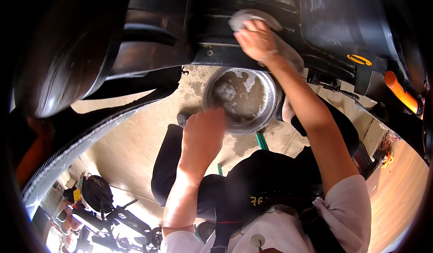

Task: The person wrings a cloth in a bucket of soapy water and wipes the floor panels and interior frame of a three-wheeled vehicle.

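My right hand (257, 40), with a bracelet at its wrist, presses a wet grey cloth (247, 16) flat against a ribbed black panel (220, 30) of what looks like a vehicle. Part of the cloth hangs down behind the wrist. Cloth and fingers are blurred. My left hand (203, 134) is in the air above the near left rim of a metal basin (207, 96). Its fingers curl away from view, so whether it holds anything is hidden. Cloudy water (248, 99) with patches of white suds fills part of the basin, which stands on the floor below the panel.
An orange bar (401, 90) juts out at the right, near a yellow emblem (359, 60) on the black body. Green legs, perhaps a stool's (262, 141), show under me. A two-wheeler (118, 219) stands at lower left. Orange cords (387, 160) lie at right on the concrete floor (135, 134).
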Tool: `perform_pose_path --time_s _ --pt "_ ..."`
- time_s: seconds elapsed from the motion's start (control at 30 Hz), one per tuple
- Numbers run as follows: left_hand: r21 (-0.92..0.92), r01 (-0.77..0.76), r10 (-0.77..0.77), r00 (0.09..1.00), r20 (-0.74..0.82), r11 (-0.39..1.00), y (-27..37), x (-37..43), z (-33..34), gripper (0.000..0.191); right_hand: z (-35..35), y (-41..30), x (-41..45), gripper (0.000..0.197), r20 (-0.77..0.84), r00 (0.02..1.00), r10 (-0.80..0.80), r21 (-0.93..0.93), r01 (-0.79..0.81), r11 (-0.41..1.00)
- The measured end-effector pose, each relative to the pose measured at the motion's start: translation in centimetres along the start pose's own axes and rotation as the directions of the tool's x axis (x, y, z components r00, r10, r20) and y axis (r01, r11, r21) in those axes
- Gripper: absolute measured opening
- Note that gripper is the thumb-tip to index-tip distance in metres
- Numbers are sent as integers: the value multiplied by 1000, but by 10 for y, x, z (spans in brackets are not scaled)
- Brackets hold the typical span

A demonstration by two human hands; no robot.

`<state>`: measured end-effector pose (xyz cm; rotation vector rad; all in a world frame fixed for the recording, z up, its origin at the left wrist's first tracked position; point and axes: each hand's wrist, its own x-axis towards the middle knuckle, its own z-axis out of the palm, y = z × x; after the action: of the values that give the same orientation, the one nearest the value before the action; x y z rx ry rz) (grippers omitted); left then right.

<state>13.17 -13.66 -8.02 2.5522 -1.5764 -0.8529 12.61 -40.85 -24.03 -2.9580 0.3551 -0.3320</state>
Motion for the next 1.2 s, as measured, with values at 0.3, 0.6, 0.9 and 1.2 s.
perform_pose_path --time_s 0.3,0.6,0.9,1.2 --pt "-52 17 -19 1000 -21 999 -9 12 10 30 18 -30 52 20 78 980 -185 49 182 982" --pt "-100 17 -19 1000 -21 995 -15 12 16 29 -51 105 -91 21 85 950 301 -246 -273 930" --pt "264 86 -52 989 -135 961 -18 7 50 18 20 73 -222 36 -12 959 284 82 -283 956" --pt "-213 71 -105 983 -154 975 26 -1 42 44 21 17 -256 36 714 573 402 692 -665 -281"
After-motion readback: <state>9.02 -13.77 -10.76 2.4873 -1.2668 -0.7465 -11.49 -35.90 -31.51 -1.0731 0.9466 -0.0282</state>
